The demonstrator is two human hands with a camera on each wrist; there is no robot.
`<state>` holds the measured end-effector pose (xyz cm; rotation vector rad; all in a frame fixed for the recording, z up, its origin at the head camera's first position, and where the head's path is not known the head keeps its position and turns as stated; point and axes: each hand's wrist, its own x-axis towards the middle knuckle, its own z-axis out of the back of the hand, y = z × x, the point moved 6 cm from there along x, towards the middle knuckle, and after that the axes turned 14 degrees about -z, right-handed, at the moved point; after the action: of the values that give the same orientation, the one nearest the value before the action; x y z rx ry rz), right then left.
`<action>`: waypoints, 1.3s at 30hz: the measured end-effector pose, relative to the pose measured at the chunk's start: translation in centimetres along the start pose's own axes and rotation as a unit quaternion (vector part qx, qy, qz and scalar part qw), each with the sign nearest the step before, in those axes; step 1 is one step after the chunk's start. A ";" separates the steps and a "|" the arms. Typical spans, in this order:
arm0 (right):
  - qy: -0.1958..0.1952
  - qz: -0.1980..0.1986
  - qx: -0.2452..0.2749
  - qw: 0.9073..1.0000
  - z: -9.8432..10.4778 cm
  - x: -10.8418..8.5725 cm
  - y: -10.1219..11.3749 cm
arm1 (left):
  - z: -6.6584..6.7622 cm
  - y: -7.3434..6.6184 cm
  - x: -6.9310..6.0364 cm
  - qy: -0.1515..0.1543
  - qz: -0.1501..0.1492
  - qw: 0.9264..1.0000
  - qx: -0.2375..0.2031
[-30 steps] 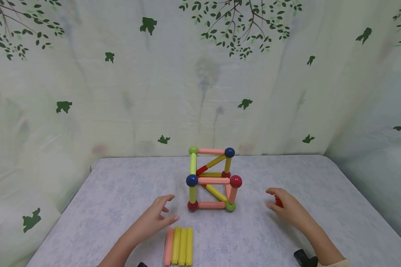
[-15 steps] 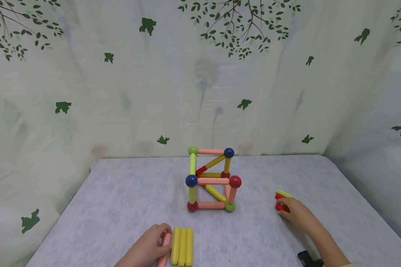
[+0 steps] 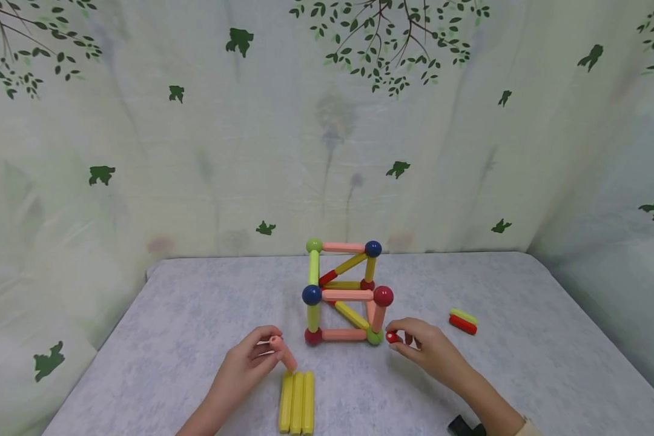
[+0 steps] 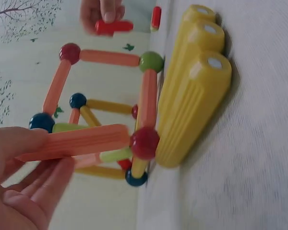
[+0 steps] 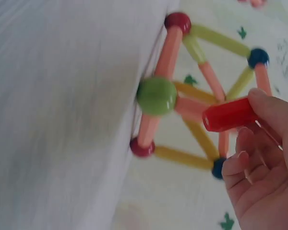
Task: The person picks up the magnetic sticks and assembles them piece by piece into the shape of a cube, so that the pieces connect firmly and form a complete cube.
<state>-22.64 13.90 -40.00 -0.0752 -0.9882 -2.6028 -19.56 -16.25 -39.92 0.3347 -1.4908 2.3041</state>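
My left hand (image 3: 238, 370) pinches a long pink stick (image 4: 86, 142), lifted and tilted above the table. My right hand (image 3: 433, 351) pinches a short red stick (image 5: 230, 115) between thumb and finger, near the lower right green ball (image 3: 374, 336). Between the hands stands a box-shaped frame of magnetic building sticks and balls, with a pink crossbar (image 3: 347, 295), a blue ball (image 3: 312, 295) and a red ball (image 3: 383, 296) at its upper front. In the head view, both held sticks appear apart from the frame.
Several yellow sticks (image 3: 297, 402) lie side by side at the near edge, just below my left hand. Right of the frame, a short red stick (image 3: 462, 325) lies against a short light-green stick (image 3: 464, 316). A leaf-printed curtain (image 3: 196, 151) hangs behind the table (image 3: 212, 290).
The left hand has picked up the pink stick from beside the yellow ones and raised it. The right hand has taken a red stick from the right-hand group and moved left to the frame.
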 end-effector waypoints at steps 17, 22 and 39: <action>0.078 -0.009 0.053 0.996 -4.5 2.7 1.3 | -4.6 -3.6 2.6 0.003 -0.106 0.992 -0.070; 0.092 -0.034 0.085 0.992 -5.0 2.9 1.1 | -5.7 -2.6 3.1 0.007 -0.116 0.990 -0.084; 0.053 -0.021 0.115 0.992 -5.2 2.6 1.6 | -6.4 -5.4 3.1 0.026 -0.124 0.986 -0.106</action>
<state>-24.08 8.60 -42.42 0.1431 -1.2545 -2.4805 -20.02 -7.80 -36.84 0.3756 -1.5543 1.9289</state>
